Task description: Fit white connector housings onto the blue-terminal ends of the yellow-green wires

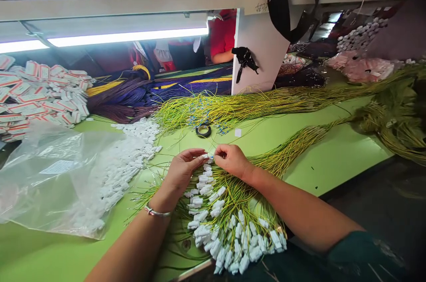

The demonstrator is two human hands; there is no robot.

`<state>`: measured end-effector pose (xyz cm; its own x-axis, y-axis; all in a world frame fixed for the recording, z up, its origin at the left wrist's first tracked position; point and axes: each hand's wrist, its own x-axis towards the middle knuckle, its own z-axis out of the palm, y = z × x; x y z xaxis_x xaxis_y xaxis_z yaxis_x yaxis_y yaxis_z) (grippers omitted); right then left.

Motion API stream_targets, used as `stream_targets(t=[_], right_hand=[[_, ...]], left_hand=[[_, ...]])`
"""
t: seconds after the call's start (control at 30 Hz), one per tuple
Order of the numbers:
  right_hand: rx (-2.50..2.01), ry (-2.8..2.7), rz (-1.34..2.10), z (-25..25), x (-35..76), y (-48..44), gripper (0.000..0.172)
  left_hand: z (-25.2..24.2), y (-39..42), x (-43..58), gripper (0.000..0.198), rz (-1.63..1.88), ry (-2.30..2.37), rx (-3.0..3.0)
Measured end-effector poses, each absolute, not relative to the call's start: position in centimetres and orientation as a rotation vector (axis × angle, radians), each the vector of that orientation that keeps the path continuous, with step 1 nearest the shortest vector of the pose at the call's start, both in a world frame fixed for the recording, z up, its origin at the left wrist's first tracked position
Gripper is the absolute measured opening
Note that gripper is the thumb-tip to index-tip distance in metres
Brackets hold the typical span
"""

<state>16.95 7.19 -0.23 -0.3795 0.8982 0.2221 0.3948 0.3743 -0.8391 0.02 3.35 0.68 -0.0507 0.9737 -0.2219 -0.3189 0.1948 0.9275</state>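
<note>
Left hand pinches a small white plastic connector; right hand, just beside it, pinches what looks like a thin blue-tipped wire. The connector lies between the hands, at the left fingertips, its long axis seemingly sideways, above the pale-green worktop.

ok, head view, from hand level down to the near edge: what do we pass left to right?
Clear plastic bag, bracelet, left hand, right hand, dark green sleeve.
</note>
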Motion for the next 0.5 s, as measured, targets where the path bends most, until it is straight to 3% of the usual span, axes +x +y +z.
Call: stream_targets(t=[0.17, 0.5], right_hand=[[-1.068, -1.967, 0.946, 0.01, 17.01, 7.08, 0.01], [-1.171, -1.639, 1.411, 0.58, 17.11, 6.76, 0.009]], left_hand=[[0.56, 3.16, 0.46, 0.03, 1.24, 1.267, 0.945], [0.09, 3.01, 0.4, 0.028, 1.242, 1.059, 0.709]])
